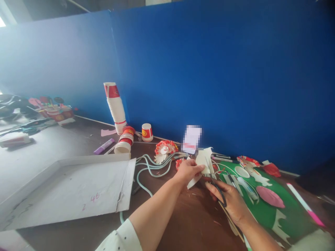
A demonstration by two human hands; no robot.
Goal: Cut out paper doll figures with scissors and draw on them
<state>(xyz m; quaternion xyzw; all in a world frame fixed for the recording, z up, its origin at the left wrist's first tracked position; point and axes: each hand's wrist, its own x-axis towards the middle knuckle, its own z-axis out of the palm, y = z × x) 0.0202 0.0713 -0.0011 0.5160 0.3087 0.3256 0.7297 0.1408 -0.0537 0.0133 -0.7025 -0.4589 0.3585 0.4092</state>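
My left hand (188,170) pinches a cream-white piece of paper (204,157) by its lower left side. Closed round the dark handles of a pair of scissors (222,196), my right hand (232,201) is just to the right. The scissor blades lie over the paper, near its right part; whether they are cutting at this instant I cannot tell. A curved white strip (194,182) hangs below my left hand. Behind the hands lies a red and white fringed piece of cut paper cup (165,150).
Stacked paper cups (116,109) lean by the blue partition (209,69), with a single upturned cup (147,132) beside them. A shallow white box lid (70,188) lies left, near pale cables (149,170). On the right, a green sheet (264,216) bears a pink paper oval (270,196) and scraps.
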